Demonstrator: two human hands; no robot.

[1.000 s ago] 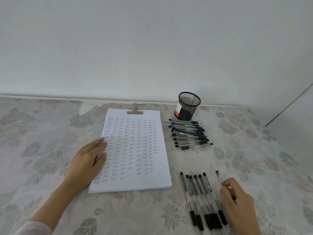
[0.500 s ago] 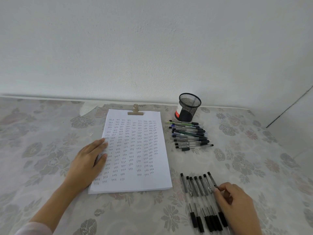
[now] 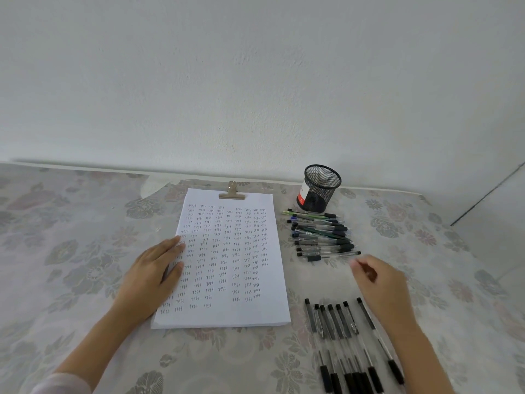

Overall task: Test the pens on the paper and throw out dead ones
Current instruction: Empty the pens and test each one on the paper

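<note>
A clipped stack of white paper, covered in rows of small handwritten test marks, lies in the middle of the table. My left hand rests flat on its left edge, fingers straight. A heap of mixed pens lies right of the paper's top half. A row of black pens lies near the front, one set slightly apart on the right. My right hand hovers between the two groups, just below the heap, fingers loosely curled and holding nothing.
A black mesh pen cup stands behind the heap, close to the white wall. A floral tablecloth covers the table. A wall corner rises at the far right.
My right hand let go of the pen at the right end of the front row and rose toward the heap of mixed pens. My left hand has stayed on the paper.
</note>
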